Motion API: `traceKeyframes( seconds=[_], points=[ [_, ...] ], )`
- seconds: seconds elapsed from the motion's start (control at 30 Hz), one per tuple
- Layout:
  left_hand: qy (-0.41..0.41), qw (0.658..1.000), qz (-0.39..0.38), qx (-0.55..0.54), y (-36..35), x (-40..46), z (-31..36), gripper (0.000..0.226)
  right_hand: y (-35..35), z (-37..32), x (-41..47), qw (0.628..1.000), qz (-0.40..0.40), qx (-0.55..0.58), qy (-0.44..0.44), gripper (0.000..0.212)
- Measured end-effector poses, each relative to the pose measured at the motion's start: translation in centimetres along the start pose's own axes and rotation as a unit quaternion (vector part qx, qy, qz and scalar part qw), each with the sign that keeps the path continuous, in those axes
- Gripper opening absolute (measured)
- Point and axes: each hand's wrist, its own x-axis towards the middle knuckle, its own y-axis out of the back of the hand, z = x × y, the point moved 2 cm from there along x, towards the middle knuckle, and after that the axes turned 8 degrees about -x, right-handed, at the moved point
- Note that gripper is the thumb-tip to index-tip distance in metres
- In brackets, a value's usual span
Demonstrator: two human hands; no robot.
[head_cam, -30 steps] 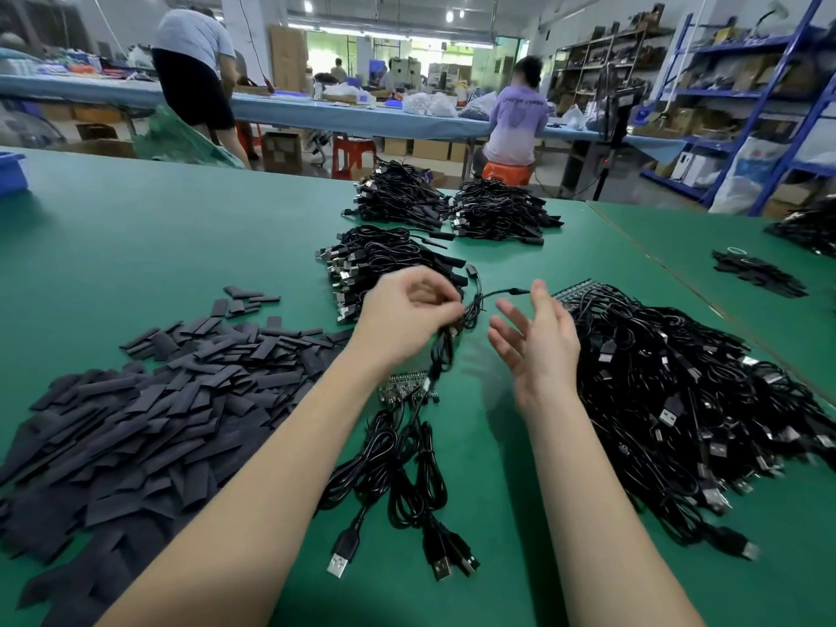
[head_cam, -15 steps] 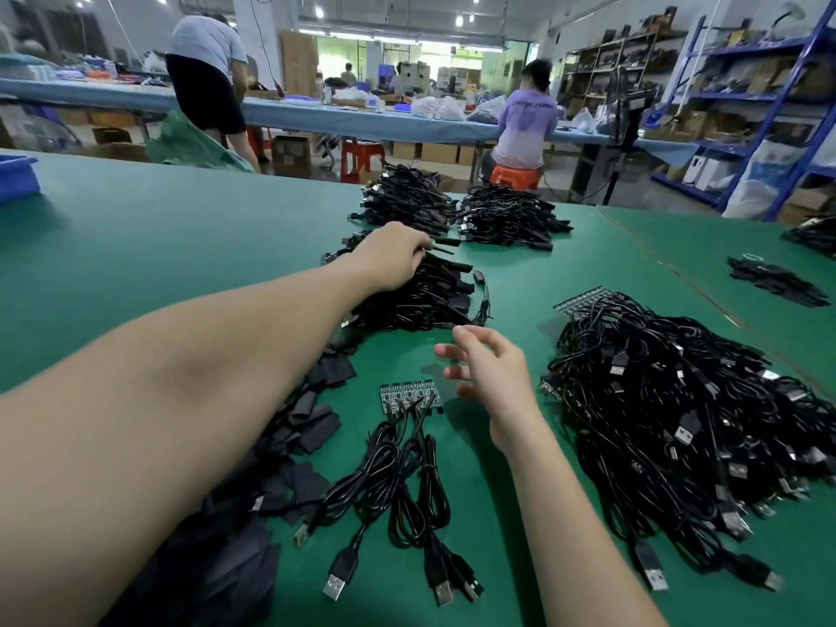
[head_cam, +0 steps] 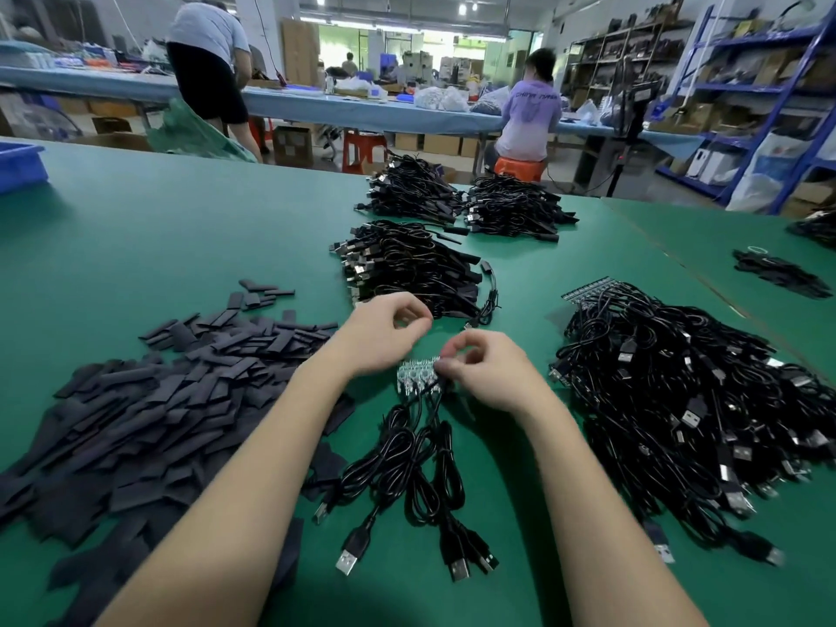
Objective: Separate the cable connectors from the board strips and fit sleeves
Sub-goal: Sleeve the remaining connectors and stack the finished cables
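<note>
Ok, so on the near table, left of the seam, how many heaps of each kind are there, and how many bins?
Cable heaps: 4
Small cable bunch on the strip at the hands: 1
Sleeve heap: 1
Blue bin: 1
Total: 7
</note>
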Motion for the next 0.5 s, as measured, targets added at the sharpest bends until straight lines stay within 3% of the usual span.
traceKeyframes(
  seconds=[0.07,0.13,0.27,0.5],
  points=[
    [0.043,0.996,-0.052,-0.063,-0.1,-0.5,-0.3,0.012,0.6,0.1,-0.4,0.989,0.0,0.148,-0.012,0.011],
    [0.091,0.98,-0.058,-0.165,-0.1,-0.7,-0.4,0.012,1.0,0.2,-0.7,0.972,-0.004,0.231,-0.047,0.016],
    [0.144,0.938,-0.099,-0.299,-0.6,-1.3,-0.3,0.003,0.8,0.6,-0.5,0.954,-0.045,0.281,-0.091,0.043],
    [0.126,0.931,-0.066,-0.336,-1.1,-1.6,0.0,0.013,0.7,0.8,-0.4,0.946,-0.077,0.304,-0.083,0.042]
  ],
)
